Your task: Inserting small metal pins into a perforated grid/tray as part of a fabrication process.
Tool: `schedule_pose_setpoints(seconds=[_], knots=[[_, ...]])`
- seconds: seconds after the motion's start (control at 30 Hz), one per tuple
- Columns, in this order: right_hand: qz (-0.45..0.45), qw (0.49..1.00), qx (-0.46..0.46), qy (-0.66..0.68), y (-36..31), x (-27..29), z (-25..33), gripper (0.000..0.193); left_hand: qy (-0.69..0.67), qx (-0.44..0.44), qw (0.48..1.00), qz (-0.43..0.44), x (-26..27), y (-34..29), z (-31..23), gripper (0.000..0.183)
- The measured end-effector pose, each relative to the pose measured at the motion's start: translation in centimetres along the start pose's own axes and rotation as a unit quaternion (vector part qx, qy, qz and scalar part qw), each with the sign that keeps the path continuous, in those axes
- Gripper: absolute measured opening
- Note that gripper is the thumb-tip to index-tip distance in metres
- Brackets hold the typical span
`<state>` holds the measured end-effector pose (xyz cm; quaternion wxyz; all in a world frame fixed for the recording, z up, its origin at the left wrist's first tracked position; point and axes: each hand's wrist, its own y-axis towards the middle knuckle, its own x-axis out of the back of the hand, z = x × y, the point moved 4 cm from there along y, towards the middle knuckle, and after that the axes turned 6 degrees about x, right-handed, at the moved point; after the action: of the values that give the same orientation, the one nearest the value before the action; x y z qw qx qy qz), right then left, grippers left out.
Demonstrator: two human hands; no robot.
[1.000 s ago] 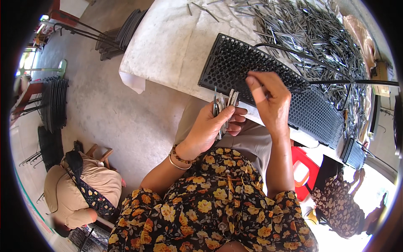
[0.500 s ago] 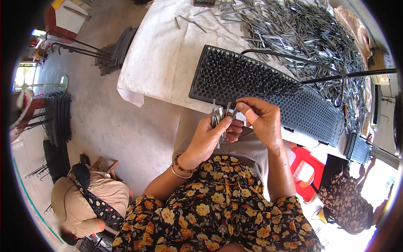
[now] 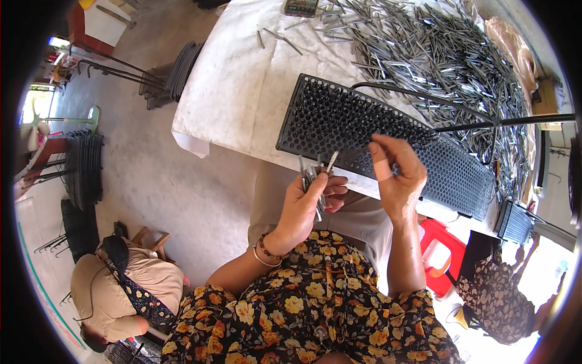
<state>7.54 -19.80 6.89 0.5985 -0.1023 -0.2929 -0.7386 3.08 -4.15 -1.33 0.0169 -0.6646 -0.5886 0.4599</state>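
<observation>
My left hand [image 3: 303, 203], in front of the table's edge, is closed round a small bundle of thin metal strips [image 3: 310, 179]. Their upper ends stick out past the thumb, one pale and angled to the right. My right hand [image 3: 400, 179] is raised over the near side of a black perforated rack [image 3: 454, 176], thumb and forefinger pinched together. Whatever the pinch holds is smeared and cannot be made out. Many dark pieces stand upright in the holes across the rack's left and far part; its right part shows bare holes.
A large heap of loose metal strips [image 3: 442, 60] covers the table's far right. A black rod handle [image 3: 509, 121] reaches right from the rack. A small box [image 3: 301, 7] lies at the back. A red stool [image 3: 436, 233] stands right; people sit at lower left and right.
My right hand has moved right and away from the bundle, over the rack. My left hand keeps its strips, slightly lower. The whole view has shifted a little.
</observation>
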Motion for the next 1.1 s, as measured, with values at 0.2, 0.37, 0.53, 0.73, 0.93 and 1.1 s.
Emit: schedule_pose_setpoints(seconds=[0.2, 0.37, 0.53, 0.73, 0.93, 1.1], knots=[[0.012, 0.987, 0.149, -0.064, 2.4, -2.1, -0.3, 0.014, 0.034, 0.041, 0.997, 0.046, -0.3, 0.0, -0.6, 0.028], [0.053, 0.95, 0.26, -0.162, 2.0, -3.1, -0.3, 0.016, 0.024, 0.067, 0.994, 0.078, 0.1, 0.4, -0.4, 0.028], [0.124, 0.933, 0.284, -0.182, 2.1, -4.1, 0.0, 0.02, 0.051, 0.082, 0.992, 0.082, 0.5, 0.5, -0.2, 0.027], [0.114, 0.992, 0.046, -0.03, 1.5, -2.6, 0.0, 0.021, 0.036, 0.054, 0.994, 0.09, 0.0, 0.2, -0.7, 0.026], [0.077, 0.995, -0.032, 0.053, 0.7, -1.9, -0.9, 0.015, 0.086, 0.065, 0.989, 0.1, -0.6, 0.5, -0.4, 0.029], [-0.04, 0.995, 0.085, -0.042, 1.4, -2.0, -1.7, 0.014, 0.078, 0.121, 0.98, 0.137, -1.7, 0.9, -0.2, 0.03]])
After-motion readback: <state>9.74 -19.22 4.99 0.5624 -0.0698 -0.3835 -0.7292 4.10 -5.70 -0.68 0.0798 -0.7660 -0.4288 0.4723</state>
